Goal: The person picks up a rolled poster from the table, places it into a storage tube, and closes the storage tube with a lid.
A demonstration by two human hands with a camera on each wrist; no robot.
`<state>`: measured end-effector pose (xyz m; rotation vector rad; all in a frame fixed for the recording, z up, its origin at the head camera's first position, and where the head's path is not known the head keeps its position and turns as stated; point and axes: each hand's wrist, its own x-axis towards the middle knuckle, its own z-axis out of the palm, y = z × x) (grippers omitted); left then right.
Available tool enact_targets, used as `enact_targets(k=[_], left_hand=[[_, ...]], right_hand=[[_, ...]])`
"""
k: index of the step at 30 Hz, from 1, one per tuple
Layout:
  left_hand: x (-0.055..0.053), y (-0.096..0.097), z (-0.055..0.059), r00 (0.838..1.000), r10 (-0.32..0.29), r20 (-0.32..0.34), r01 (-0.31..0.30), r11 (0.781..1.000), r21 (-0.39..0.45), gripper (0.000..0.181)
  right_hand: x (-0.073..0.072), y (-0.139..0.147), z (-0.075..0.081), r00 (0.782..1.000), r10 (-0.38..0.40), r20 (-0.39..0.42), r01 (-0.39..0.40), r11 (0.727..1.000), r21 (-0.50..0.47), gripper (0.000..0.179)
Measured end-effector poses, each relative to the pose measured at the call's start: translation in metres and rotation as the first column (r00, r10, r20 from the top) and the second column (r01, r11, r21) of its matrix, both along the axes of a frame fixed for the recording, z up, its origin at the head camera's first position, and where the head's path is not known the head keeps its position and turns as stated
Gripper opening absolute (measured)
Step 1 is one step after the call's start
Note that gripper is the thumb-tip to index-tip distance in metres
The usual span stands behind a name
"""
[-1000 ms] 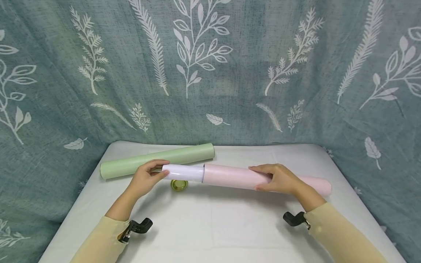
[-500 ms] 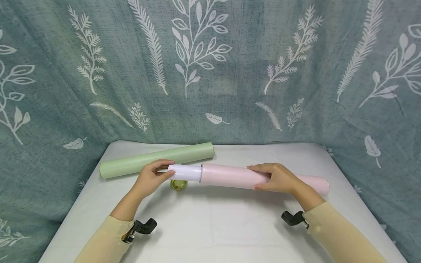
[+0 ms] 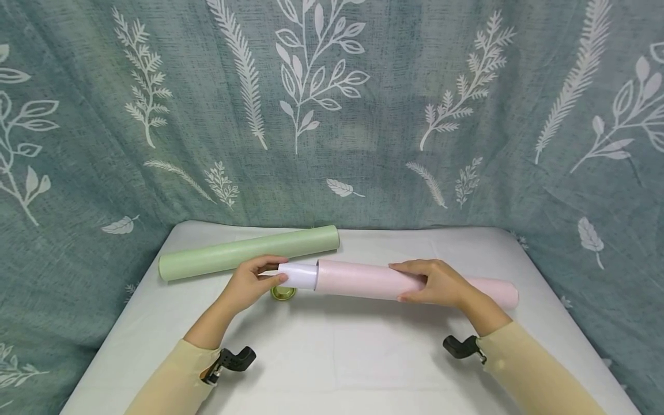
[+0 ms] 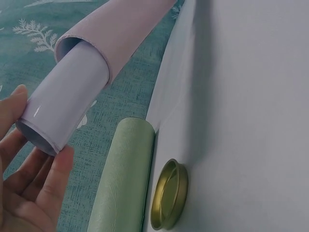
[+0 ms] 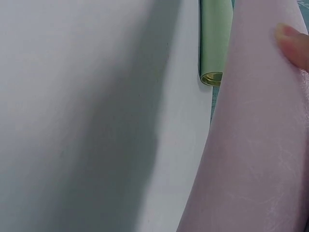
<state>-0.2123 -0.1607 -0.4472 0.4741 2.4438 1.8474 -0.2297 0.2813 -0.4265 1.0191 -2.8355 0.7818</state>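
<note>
My left hand [image 3: 252,283] pinches the outer end of a rolled sheet of glossy pale-lilac paper [image 3: 301,276] between thumb and fingers. The roll's other end sits inside the open mouth of a pink tube [image 3: 363,279]; in the left wrist view a gap shows between the paper roll [image 4: 70,94] and the tube's rim [image 4: 82,39]. Around the middle of the pink tube, my right hand [image 3: 438,281] grips from above, holding it just over the table. Its thumb [image 5: 293,46] lies along the tube in the right wrist view.
A green tube [image 3: 218,260] lies behind the left hand on the white table [image 3: 332,357]. A round gold metal cap [image 3: 283,293] lies below the paper roll, partly covered by it in the head view. A patterned curtain [image 3: 384,115] rises behind the table.
My left hand has moved to the right, and the lilac roll has slid deeper into the pink tube, so less of it shows. The right hand keeps its grip, almost still.
</note>
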Motion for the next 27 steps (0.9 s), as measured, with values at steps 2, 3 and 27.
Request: enact_targets(k=[2,3,27], left_hand=[[0.000,0.001,0.000,1.000,-0.013,0.027,0.012,1.000,0.010,0.041],[0.000,0.002,0.000,0.999,-0.020,0.039,0.020,1.000,0.015,0.041],[0.002,0.013,-0.004,0.992,-0.122,-0.026,0.124,0.987,0.098,0.043]], right_hand=[[0.000,0.000,0.000,1.000,0.002,-0.003,-0.002,1.000,0.004,0.066],[0.000,0.000,0.000,1.000,0.001,-0.002,-0.001,1.000,0.006,0.066],[0.000,-0.002,-0.004,1.000,-0.003,0.008,0.003,1.000,-0.005,0.067]])
